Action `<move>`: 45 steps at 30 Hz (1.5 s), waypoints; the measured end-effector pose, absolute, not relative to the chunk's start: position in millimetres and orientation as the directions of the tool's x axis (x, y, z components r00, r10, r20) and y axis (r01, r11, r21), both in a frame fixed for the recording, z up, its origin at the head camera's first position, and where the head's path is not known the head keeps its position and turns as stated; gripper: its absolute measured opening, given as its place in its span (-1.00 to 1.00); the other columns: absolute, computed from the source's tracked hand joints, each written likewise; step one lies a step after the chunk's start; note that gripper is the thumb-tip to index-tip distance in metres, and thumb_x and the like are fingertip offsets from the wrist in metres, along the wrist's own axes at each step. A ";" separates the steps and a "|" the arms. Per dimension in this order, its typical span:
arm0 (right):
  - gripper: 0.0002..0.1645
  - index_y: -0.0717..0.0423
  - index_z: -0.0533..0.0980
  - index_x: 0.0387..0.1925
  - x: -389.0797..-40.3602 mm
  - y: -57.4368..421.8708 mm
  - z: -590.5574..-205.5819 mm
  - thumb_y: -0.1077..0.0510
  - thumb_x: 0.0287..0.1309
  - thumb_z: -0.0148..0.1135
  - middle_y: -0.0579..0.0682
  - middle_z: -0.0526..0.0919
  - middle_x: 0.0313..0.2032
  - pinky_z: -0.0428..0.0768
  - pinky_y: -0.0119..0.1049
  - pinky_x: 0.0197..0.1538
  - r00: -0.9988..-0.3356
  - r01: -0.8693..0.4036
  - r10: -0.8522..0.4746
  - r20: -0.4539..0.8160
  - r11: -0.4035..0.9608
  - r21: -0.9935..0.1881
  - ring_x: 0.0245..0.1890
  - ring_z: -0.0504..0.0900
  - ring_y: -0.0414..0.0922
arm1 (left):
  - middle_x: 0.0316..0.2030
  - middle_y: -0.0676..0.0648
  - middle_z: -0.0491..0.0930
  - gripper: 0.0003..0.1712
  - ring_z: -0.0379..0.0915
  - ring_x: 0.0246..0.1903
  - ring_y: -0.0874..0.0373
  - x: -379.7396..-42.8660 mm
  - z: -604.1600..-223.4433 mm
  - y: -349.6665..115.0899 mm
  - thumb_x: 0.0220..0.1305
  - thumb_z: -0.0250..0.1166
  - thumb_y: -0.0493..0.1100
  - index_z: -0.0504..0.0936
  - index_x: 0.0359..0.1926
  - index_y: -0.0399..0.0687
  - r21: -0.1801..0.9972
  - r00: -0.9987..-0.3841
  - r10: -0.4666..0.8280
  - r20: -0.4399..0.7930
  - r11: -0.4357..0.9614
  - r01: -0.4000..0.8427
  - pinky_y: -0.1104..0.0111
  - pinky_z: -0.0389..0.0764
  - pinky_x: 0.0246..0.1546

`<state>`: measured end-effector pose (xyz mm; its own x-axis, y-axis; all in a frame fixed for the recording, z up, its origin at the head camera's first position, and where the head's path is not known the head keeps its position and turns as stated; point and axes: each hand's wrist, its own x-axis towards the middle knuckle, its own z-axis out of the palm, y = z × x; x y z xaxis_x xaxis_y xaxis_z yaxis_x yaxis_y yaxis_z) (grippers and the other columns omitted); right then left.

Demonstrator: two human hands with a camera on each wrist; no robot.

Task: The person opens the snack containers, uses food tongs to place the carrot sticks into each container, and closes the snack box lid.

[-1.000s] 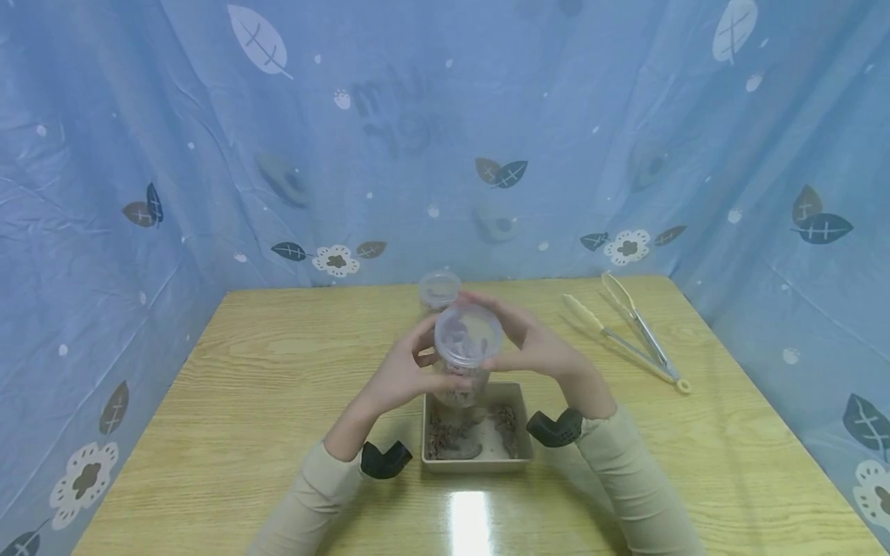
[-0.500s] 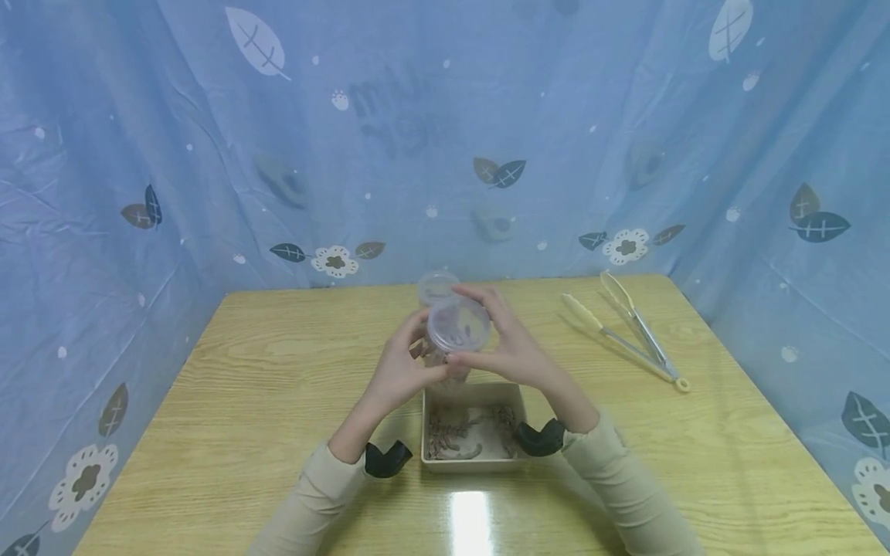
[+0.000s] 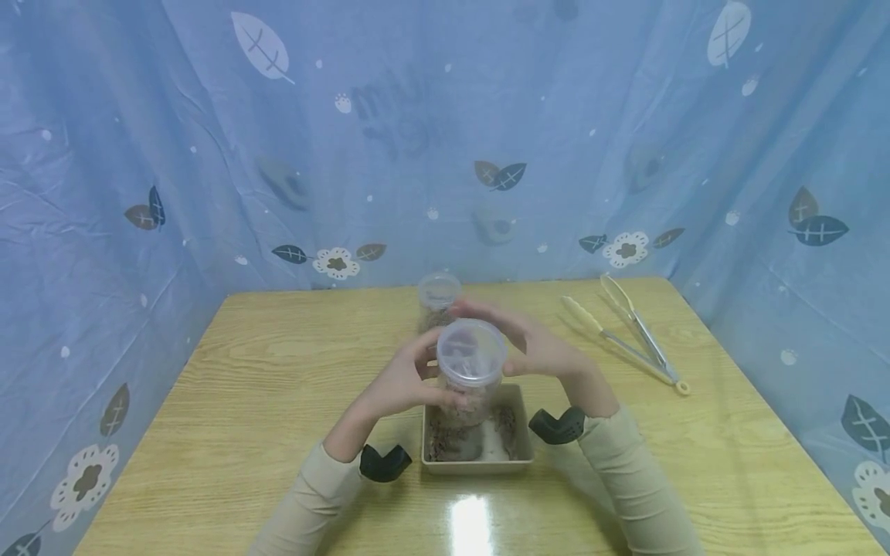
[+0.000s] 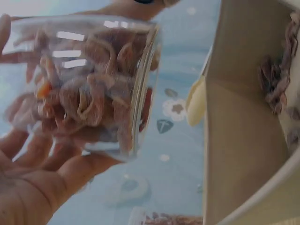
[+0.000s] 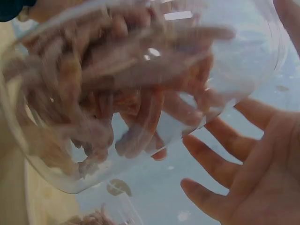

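Above the beige tray [image 3: 477,467], a clear round jar [image 4: 93,89] is held up, filled with reddish-brown curled strips whose kind I cannot tell. A clear lid [image 3: 472,351] tops it in the head view. My left hand [image 3: 396,382] grips the jar's side, thumb at the front and fingers round the back. At the lid's right side is my right hand [image 3: 538,347], its fingers spread and relaxed around it. In the right wrist view the right fingers [image 5: 213,161] lie close to the jar wall; whether they touch it I cannot tell.
Small brown strips lie in the tray [image 4: 276,84]. Behind the hands stands a second clear lidded jar [image 3: 439,300] with brown contents. Metal tongs [image 3: 629,349] with cream tips lie spread at the right on the wooden table [image 3: 278,371]. Blue patterned curtains [image 3: 445,139] enclose the table.
Half a second ago my right fingers lay on the lid, turned to the left; now they are loosened and back to the right. The jar has shifted slightly nearer and rightward in my left hand.
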<state>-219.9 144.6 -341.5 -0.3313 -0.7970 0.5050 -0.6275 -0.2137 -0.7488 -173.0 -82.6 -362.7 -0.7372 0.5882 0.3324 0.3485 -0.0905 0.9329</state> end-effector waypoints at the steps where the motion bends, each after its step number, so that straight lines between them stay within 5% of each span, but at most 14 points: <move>1: 0.14 0.37 -0.04 0.36 -220.3 143.8 -342.4 -0.32 0.08 0.15 0.34 0.10 0.33 0.06 -0.03 0.41 -0.303 -0.624 -0.807 0.507 -0.234 -0.745 0.37 0.06 0.14 | 0.11 -0.18 0.40 -0.07 0.41 0.06 0.00 -172.6 -362.9 -82.7 -0.17 0.53 -0.25 0.29 0.27 -0.11 0.933 -0.722 0.607 0.332 -0.099 0.346 0.15 0.54 0.05; 5: 0.11 0.35 0.05 0.34 -219.7 141.5 -343.9 -0.37 0.07 0.12 0.23 0.17 0.33 0.14 0.00 0.37 -0.248 -0.647 -0.830 0.499 -0.241 -0.723 0.34 0.14 0.11 | 0.09 -0.21 0.39 -0.06 0.40 0.05 0.04 -170.9 -362.7 -82.7 -0.19 0.53 -0.23 0.29 0.27 -0.11 0.932 -0.691 0.641 0.334 -0.116 0.344 0.13 0.54 0.04; 12: 0.03 0.28 0.15 0.31 -216.6 143.9 -341.9 -0.31 0.03 0.21 0.14 0.27 0.29 0.12 0.01 0.38 -0.309 -0.674 -0.814 0.491 -0.176 -0.717 0.32 0.21 0.04 | 0.15 0.00 0.40 -0.02 0.37 0.11 0.06 -168.7 -358.9 -85.4 -0.24 0.55 -0.27 0.32 0.27 0.11 0.920 -0.749 0.584 0.313 0.012 0.393 0.14 0.48 0.10; 16: -0.04 0.28 0.15 0.30 -215.6 143.8 -340.8 -0.13 0.01 0.32 0.10 0.32 0.26 0.14 0.00 0.37 -0.378 -0.677 -0.786 0.489 -0.125 -0.725 0.29 0.24 0.01 | 0.17 0.08 0.38 -0.02 0.35 0.14 0.08 -169.4 -357.5 -85.6 -0.25 0.56 -0.24 0.32 0.26 0.22 0.910 -0.800 0.515 0.309 0.085 0.406 0.09 0.42 0.15; 21: -0.11 0.10 0.21 0.30 -210.7 141.3 -338.3 0.10 -0.06 0.41 0.00 0.35 0.25 0.19 0.08 0.32 -0.540 -0.664 -0.720 0.435 0.046 -0.747 0.29 0.26 -0.04 | 0.15 0.11 0.40 0.00 0.34 0.15 0.09 -169.3 -356.8 -83.0 -0.27 0.58 -0.10 0.30 0.26 0.30 0.893 -0.866 0.389 0.315 0.188 0.410 0.02 0.40 0.15; 25: -0.12 -0.02 0.23 0.30 -206.0 135.3 -337.4 0.11 -0.07 0.41 -0.07 0.35 0.26 0.20 0.11 0.31 -0.656 -0.642 -0.643 0.395 0.199 -0.741 0.28 0.27 -0.08 | 0.12 0.10 0.43 0.00 0.36 0.13 0.06 -169.3 -359.0 -81.8 -0.29 0.58 -0.02 0.30 0.25 0.25 0.879 -0.901 0.289 0.323 0.262 0.399 -0.05 0.38 0.14; 31: -0.14 -0.04 0.25 0.28 -202.0 126.3 -338.4 0.08 -0.07 0.42 -0.08 0.42 0.20 0.21 0.09 0.31 -0.728 -0.609 -0.564 0.389 0.274 -0.744 0.23 0.33 -0.08 | 0.11 0.09 0.43 -0.04 0.37 0.12 0.03 -172.4 -363.5 -83.1 -0.25 0.56 0.01 0.31 0.24 0.23 0.876 -0.913 0.237 0.332 0.281 0.391 -0.05 0.38 0.14; 38: 0.00 -0.17 0.09 0.38 -203.2 135.1 -335.0 -0.02 -0.06 0.41 -0.07 0.28 0.31 0.14 0.20 0.31 -0.703 -0.598 -0.616 0.354 0.244 -0.763 0.30 0.23 -0.07 | 0.11 0.08 0.43 -0.06 0.39 0.11 0.05 -173.7 -360.0 -87.4 -0.23 0.56 -0.14 0.32 0.24 0.29 0.916 -0.902 0.316 0.295 0.176 0.361 0.13 0.46 0.12; 45: -0.05 0.16 0.06 0.38 -209.8 147.7 -335.4 0.08 0.05 0.32 0.16 0.14 0.36 0.01 0.07 0.40 -0.464 -0.682 -0.746 0.477 -0.043 -0.730 0.38 0.07 0.03 | 0.15 -0.13 0.39 -0.04 0.42 0.09 -0.07 -164.8 -342.2 -87.0 -0.18 0.50 -0.37 0.28 0.30 -0.04 0.940 -0.835 0.470 0.287 0.032 0.341 0.16 0.49 0.10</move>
